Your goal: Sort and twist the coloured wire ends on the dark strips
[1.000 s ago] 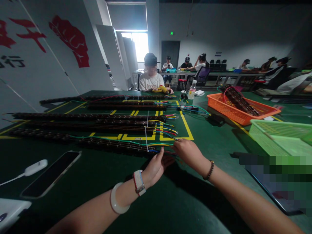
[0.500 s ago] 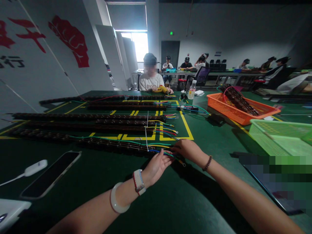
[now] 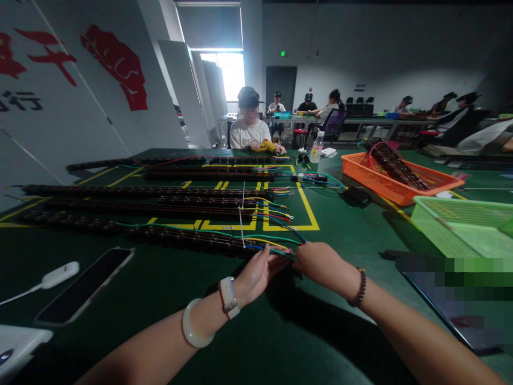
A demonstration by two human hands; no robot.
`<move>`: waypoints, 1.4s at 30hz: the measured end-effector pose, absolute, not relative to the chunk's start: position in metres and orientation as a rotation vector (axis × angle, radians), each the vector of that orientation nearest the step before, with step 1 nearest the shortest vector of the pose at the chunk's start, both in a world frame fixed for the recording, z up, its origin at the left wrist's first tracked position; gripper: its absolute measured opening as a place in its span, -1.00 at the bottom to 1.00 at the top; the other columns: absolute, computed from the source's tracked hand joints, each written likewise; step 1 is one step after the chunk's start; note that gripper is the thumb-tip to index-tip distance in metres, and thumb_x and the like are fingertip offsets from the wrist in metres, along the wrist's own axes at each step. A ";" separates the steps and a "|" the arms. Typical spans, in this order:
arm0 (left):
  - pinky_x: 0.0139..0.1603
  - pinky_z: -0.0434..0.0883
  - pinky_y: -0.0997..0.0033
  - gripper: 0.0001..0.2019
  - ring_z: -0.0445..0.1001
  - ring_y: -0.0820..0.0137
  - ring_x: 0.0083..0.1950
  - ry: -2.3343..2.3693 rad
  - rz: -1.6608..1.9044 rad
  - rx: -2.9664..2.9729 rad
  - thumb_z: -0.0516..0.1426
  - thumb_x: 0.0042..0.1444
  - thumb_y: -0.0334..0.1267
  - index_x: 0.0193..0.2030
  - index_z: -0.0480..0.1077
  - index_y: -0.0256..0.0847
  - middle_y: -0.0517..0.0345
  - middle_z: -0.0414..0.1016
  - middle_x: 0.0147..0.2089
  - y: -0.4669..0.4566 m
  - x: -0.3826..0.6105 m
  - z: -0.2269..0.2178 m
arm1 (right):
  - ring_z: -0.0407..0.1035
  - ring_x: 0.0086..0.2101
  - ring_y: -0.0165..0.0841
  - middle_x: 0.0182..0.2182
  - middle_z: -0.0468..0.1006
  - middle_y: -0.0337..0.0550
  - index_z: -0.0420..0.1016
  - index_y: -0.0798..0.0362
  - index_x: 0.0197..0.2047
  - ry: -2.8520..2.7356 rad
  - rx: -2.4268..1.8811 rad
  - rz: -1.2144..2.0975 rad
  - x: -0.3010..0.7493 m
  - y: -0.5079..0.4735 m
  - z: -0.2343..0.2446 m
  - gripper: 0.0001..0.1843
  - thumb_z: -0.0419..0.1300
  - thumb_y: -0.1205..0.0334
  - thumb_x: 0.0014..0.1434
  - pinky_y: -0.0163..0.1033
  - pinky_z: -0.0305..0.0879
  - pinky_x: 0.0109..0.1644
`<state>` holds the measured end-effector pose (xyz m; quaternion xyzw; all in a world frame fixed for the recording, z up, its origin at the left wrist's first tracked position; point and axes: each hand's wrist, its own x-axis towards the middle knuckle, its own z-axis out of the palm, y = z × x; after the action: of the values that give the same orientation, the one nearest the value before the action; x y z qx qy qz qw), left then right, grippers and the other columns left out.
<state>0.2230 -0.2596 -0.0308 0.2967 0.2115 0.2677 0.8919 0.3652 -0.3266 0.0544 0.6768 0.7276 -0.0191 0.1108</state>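
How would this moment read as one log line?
left hand: open, touching coloured wires | right hand: curled around coloured wires | nearby: orange basket, phone

one left hand against coloured wires, one right hand closed on them, long dark bundles, orange basket

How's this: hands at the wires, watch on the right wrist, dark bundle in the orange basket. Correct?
No: the watch is on the left wrist, per the head view. Left hand and right hand are at the wires; dark bundle is in the orange basket.
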 end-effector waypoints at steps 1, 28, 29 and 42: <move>0.20 0.23 0.22 -0.63 0.44 0.26 0.03 0.454 0.556 0.616 0.01 0.20 -0.07 -0.14 0.45 -0.36 -0.12 0.51 -0.05 -0.260 0.223 -0.031 | 0.50 -0.39 -0.26 -0.41 0.57 0.09 0.57 0.18 -0.31 2.145 1.983 -0.029 0.365 -0.327 0.055 -0.73 0.10 0.19 0.21 -0.29 0.37 -0.29; -0.10 0.38 0.29 -0.69 0.50 0.33 -0.28 0.591 0.601 0.597 0.00 0.21 -0.15 -0.37 0.42 -0.32 -0.01 0.54 -0.36 -0.265 0.220 -0.025 | 0.48 -0.39 -0.23 -0.41 0.56 0.03 0.52 0.13 -0.34 2.100 2.201 0.081 0.373 -0.317 0.060 -0.56 -0.02 -0.02 0.27 -0.22 0.35 -0.32; -0.06 0.37 0.26 -0.70 0.51 0.33 -0.27 0.585 0.604 0.574 0.01 0.20 -0.15 -0.37 0.43 -0.32 0.00 0.54 -0.36 -0.265 0.220 -0.026 | 0.48 -0.39 -0.25 -0.41 0.56 0.02 0.52 0.11 -0.34 2.134 2.183 0.064 0.369 -0.319 0.062 -0.55 -0.04 -0.02 0.28 -0.23 0.35 -0.32; 0.06 0.32 0.17 -0.64 0.51 0.25 -0.16 0.510 0.613 0.616 0.01 0.19 -0.07 -0.31 0.47 -0.33 -0.06 0.57 -0.28 -0.264 0.221 -0.029 | 0.47 -0.36 -0.29 -0.39 0.54 -0.01 0.45 0.15 -0.27 2.318 2.076 0.039 0.357 -0.318 0.050 -0.84 0.05 0.36 0.22 -0.33 0.28 -0.33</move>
<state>0.2205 -0.2643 -0.0290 0.2953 0.2443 0.2935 0.8758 0.3569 -0.3182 0.0497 0.6670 0.7448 0.0125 0.0147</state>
